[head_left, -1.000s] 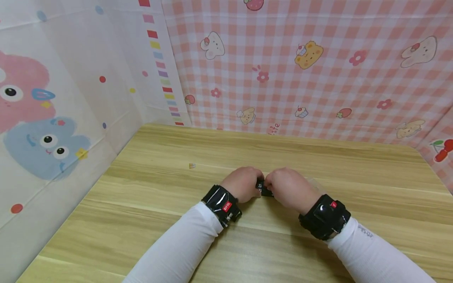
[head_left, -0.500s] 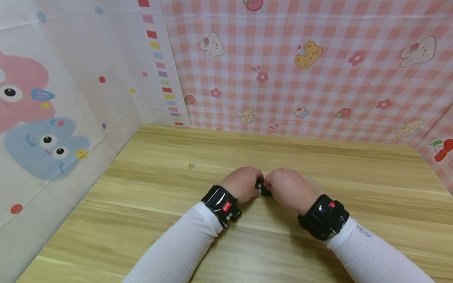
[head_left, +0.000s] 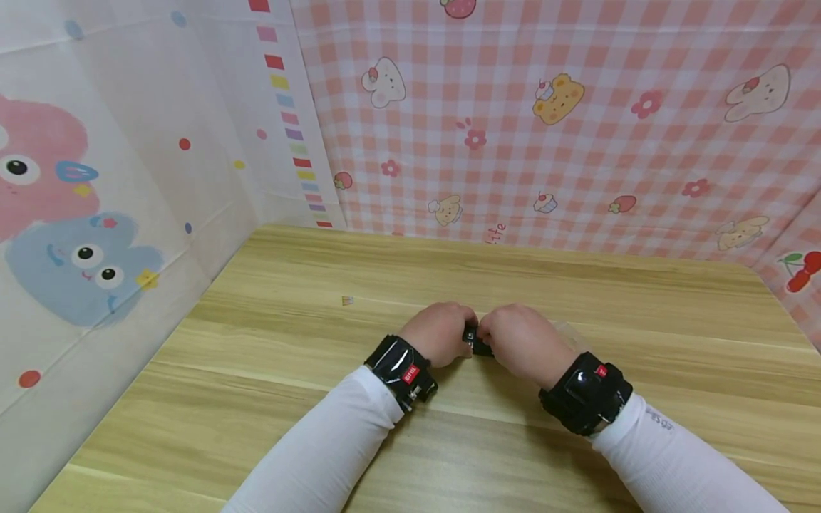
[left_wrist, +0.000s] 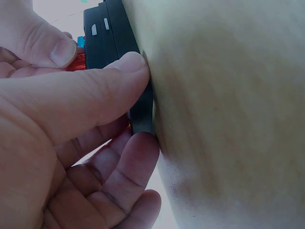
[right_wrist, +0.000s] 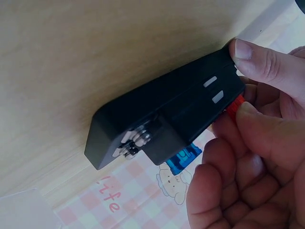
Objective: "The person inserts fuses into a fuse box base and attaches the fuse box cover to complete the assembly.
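Observation:
A black box-shaped plastic device (right_wrist: pixel 167 105) has two metal contacts (right_wrist: pixel 136 140) at one end and two pale slots in its side. A shiny blue piece (right_wrist: pixel 183 160) and a red ridged piece (right_wrist: pixel 234 106) stick out along its underside in the right wrist view. My left hand (head_left: pixel 439 333) grips the device's other end, thumb on one face and fingertips at the edge. With thumb and curled fingers, my right hand (head_left: pixel 529 342) pinches the red piece, hiding most of it. In the head view my right hand covers much of the device (head_left: pixel 479 343).
A small printed sticker (head_left: pixel 348 301) lies on the wooden table (head_left: pixel 288 399) left of the hands. Something flat and clear (head_left: pixel 569 332) lies just beyond my right hand. Pink checked cloth (head_left: pixel 481 157) hangs behind the table, and a white printed cloth (head_left: pixel 160 178) on the left.

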Available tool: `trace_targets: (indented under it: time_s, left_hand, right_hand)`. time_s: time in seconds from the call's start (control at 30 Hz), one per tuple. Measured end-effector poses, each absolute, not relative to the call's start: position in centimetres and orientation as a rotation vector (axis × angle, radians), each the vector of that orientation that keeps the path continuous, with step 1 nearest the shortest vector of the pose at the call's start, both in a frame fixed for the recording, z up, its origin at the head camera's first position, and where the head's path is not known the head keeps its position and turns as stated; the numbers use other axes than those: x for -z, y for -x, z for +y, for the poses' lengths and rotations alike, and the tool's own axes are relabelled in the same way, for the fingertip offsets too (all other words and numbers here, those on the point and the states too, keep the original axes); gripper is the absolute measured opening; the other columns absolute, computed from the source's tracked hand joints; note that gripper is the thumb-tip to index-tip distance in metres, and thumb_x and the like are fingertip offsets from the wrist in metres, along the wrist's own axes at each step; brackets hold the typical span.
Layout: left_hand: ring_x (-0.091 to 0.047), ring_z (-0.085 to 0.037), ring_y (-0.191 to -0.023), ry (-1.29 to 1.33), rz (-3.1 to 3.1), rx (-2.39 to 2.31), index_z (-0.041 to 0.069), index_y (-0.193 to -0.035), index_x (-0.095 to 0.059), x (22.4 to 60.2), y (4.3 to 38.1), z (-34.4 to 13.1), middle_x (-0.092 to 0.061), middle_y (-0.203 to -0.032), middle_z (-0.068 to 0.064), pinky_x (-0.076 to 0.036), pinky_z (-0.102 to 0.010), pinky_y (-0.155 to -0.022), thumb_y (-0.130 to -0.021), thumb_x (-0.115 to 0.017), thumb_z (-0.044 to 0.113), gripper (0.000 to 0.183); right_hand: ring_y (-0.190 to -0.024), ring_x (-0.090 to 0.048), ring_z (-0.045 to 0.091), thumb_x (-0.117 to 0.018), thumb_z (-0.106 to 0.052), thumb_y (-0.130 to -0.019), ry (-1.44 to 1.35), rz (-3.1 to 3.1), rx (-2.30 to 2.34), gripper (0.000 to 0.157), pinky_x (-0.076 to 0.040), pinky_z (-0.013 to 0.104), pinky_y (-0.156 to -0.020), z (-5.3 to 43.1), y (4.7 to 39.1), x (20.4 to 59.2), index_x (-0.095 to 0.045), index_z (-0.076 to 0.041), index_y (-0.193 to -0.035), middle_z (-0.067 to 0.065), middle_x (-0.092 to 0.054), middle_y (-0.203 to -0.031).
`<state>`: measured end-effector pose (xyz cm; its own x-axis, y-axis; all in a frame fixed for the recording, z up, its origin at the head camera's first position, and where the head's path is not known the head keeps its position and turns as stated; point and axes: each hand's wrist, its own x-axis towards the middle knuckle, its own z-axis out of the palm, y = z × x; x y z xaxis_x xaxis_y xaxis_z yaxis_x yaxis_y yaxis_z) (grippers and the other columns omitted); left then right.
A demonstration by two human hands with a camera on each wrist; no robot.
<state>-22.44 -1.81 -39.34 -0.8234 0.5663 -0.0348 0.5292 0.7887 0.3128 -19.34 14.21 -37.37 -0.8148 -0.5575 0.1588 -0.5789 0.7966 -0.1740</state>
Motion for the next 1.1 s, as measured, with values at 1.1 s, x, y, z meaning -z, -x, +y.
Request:
trace_targets:
  time_s: [1.1]
  left_hand:
    - [-0.050, -0.007, -0.078, -0.905, 2.852, -0.476, 0.018, -0.102, -0.067, 39.68, 22.60, -1.83, -0.061, -0.088, 0.009, -0.044, -0.023, -0.073, -0.074, -0.079, 0.025, 0.032]
  right_hand:
    - [-0.055, -0.044, 0.008, -0.067, -0.003, -0.080, -0.930, -2.847, -0.290, 0.018, -0.043, 0.026, -0.051, 13.99, 19.23, 37.36, -0.068, -0.016, -0.068, -0.009, -0.054, -0.061]
